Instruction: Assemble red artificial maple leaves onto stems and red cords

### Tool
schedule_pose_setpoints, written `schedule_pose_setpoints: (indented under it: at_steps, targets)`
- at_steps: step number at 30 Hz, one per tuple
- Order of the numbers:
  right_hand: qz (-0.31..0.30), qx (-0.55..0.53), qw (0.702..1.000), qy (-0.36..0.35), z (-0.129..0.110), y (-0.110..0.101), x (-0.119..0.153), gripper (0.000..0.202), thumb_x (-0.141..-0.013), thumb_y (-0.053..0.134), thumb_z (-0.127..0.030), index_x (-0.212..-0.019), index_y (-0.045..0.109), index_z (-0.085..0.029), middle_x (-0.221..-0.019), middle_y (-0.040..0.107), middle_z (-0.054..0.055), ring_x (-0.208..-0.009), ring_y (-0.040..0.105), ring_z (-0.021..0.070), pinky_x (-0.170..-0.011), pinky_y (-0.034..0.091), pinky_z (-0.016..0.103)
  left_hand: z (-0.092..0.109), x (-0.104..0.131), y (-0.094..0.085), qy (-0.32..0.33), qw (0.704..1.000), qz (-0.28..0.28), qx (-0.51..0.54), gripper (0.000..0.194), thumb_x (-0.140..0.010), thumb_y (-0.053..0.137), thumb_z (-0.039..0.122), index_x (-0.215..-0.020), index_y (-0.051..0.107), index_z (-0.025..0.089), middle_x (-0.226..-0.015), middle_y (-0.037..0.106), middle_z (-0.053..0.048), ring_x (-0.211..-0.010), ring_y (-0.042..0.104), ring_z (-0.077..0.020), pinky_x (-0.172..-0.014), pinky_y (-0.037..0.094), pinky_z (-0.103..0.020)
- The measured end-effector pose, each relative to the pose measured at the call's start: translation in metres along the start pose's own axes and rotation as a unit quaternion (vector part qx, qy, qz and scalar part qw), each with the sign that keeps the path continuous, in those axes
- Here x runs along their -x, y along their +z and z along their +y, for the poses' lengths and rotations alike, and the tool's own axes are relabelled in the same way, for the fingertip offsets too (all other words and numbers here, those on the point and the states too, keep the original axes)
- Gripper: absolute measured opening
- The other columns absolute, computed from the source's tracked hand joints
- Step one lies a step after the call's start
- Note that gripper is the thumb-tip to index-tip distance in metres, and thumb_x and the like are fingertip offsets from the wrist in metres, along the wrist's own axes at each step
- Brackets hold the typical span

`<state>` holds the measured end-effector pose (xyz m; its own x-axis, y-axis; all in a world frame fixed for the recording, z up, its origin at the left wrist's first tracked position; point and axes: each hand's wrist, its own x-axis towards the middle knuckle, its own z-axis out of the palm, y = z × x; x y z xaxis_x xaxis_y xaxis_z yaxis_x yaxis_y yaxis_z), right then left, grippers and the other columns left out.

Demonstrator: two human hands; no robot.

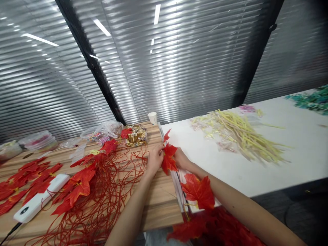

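Note:
My left hand (pixel 155 159) is closed at the left edge of a red maple leaf (pixel 169 160), its fingertips pressed together near the stem. Behind that leaf's right side is my right hand (pixel 181 158), its fingers mostly hidden by the leaf. A smaller red leaf tip stands up just above. Lower down, an orange-red leaf (pixel 198 191) hangs by my right forearm, with a pile of red leaves (pixel 225 227) beneath it. Tangled red cord (pixel 102 194) covers the wooden table (pixel 159 208) left of my hands.
Red leaves (pixel 79 182) and a white power strip (pixel 42 198) lie at left. Gold packets (pixel 137 136), a paper cup (pixel 153 118) and plastic tubs (pixel 38 141) stand at the back. Yellow strips (pixel 241 133) and green foliage (pixel 314 99) lie on the white table (pixel 202 160).

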<state>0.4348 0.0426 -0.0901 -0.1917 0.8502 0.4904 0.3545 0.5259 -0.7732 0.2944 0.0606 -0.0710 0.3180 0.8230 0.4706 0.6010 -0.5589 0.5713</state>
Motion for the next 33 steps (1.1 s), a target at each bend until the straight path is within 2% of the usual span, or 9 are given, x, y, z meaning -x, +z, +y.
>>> schedule_pose_setpoints:
  at_steps: [6, 19, 33]
  targets:
    - [-0.003, 0.012, 1.000, -0.002, -0.006, -0.002, -0.001, 0.014, -0.070, 0.039, -0.009, -0.060, 0.048, -0.014, -0.062, 0.055, 0.001, -0.056, 0.041, 0.0103, -0.055, 0.038, 0.022, -0.001, 0.000, 0.001, 0.008, 1.000, -0.009, -0.002, 0.033, -0.073, 0.045, 0.002, -0.094, 0.065, 0.018, -0.094, 0.066, -0.003, -0.089, 0.058, -0.0158, -0.081, 0.044, -0.027]
    - [-0.001, 0.008, 1.000, -0.022, 0.008, 0.001, -0.001, 0.014, -0.072, 0.042, -0.012, -0.061, 0.051, -0.015, -0.063, 0.056, 0.001, -0.054, 0.042, 0.0106, -0.053, 0.036, 0.022, 0.002, 0.000, 0.000, -0.014, 1.000, -0.018, -0.011, 0.034, -0.073, 0.044, 0.002, -0.094, 0.065, 0.018, -0.093, 0.067, -0.004, -0.088, 0.059, -0.0165, -0.081, 0.045, -0.028]
    - [0.001, 0.007, 1.000, -0.010, 0.010, 0.003, 0.000, 0.011, -0.071, 0.043, -0.013, -0.061, 0.048, -0.015, -0.063, 0.055, 0.000, -0.056, 0.042, 0.0104, -0.052, 0.036, 0.020, 0.004, 0.000, 0.000, -0.001, 1.000, -0.017, -0.017, 0.033, -0.073, 0.043, 0.002, -0.091, 0.065, 0.018, -0.094, 0.066, -0.004, -0.092, 0.058, -0.0167, -0.084, 0.044, -0.029]
